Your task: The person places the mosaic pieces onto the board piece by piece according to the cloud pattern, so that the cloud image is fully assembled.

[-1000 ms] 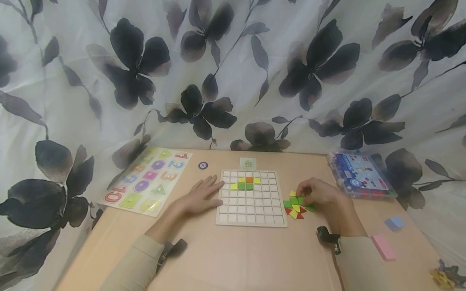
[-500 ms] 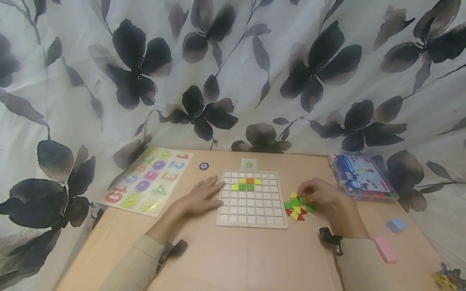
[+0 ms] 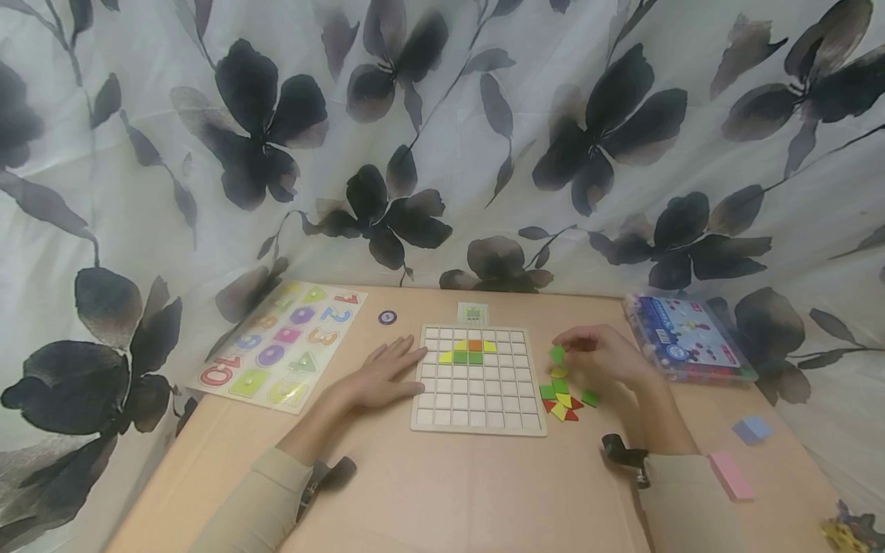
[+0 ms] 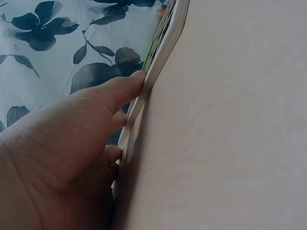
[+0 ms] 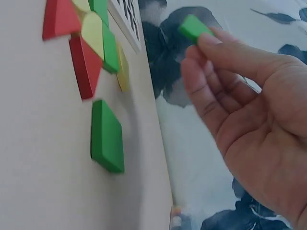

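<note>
My right hand (image 3: 604, 355) pinches a green square tile (image 5: 194, 28) between thumb and fingertips, raised above the table. Below it lies a loose pile of green, yellow and red tiles; one green tile (image 5: 108, 136) sits a little apart from a red triangle tile (image 5: 85, 67). A white grid board (image 3: 477, 407) lies flat in the middle, with two green, one orange and several yellow tiles in its upper cells. With fingers spread, my left hand (image 3: 380, 376) touches the board's left edge; in the left wrist view the thumb (image 4: 122, 91) rests against the rim.
Behind the board is a small pattern card (image 3: 473, 312), with a round dark token (image 3: 388, 316) to its left. A number sheet (image 3: 286, 346) lies at left. On the right are a plastic box (image 3: 684, 334), a blue block (image 3: 751, 429) and a pink block (image 3: 730, 476).
My right hand has lifted a green tile out of the pile and moved slightly up and toward the board. The left hand stays at the board's edge.
</note>
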`<action>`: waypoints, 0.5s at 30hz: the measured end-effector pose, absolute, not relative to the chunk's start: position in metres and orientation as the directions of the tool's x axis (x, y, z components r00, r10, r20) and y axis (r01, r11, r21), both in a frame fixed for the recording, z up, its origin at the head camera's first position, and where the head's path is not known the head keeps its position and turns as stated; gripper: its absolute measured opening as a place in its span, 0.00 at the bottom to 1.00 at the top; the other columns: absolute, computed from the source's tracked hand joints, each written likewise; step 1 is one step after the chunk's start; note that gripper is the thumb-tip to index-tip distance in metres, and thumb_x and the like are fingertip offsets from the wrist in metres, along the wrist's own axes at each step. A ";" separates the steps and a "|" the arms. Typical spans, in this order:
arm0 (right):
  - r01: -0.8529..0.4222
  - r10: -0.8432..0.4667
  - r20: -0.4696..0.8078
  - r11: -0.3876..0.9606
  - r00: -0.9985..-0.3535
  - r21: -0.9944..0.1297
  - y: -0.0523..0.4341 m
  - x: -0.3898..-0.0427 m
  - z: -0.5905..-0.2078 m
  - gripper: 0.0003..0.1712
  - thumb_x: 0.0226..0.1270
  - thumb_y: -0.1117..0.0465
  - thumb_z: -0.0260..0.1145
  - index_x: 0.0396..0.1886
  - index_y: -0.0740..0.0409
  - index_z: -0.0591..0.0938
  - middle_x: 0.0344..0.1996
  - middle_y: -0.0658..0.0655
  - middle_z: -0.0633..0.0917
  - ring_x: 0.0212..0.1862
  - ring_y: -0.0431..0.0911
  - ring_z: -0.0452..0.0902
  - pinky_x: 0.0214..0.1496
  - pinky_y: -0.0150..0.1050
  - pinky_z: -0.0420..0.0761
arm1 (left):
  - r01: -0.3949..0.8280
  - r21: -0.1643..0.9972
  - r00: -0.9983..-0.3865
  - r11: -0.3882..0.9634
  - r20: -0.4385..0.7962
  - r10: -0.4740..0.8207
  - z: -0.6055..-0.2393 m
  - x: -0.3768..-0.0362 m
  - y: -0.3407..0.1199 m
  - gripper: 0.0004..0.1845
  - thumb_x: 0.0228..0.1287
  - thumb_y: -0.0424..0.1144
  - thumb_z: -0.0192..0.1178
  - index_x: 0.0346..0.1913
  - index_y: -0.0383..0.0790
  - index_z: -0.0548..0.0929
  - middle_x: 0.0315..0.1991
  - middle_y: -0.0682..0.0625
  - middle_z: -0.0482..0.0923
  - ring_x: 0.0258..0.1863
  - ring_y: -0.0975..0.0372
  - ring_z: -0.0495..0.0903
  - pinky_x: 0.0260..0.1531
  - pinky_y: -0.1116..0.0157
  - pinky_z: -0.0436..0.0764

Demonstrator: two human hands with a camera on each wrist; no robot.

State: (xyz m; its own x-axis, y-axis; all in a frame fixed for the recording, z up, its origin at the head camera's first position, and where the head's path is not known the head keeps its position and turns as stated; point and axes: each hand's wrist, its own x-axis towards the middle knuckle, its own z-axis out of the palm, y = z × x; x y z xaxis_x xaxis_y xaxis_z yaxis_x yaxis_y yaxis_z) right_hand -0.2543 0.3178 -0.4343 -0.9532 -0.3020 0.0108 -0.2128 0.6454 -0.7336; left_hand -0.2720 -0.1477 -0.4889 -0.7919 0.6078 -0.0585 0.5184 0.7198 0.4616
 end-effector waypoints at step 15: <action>-0.229 -0.252 0.096 0.579 -0.963 -0.782 0.274 -0.254 -0.432 0.16 0.70 0.58 0.73 0.56 0.55 0.88 0.42 0.55 0.89 0.43 0.51 0.82 0.45 0.33 0.85 | 0.521 0.469 -0.790 0.713 -0.050 0.611 -0.488 -0.271 -0.148 0.42 0.74 0.67 0.53 0.84 0.55 0.56 0.86 0.42 0.39 0.86 0.47 0.38 0.83 0.42 0.39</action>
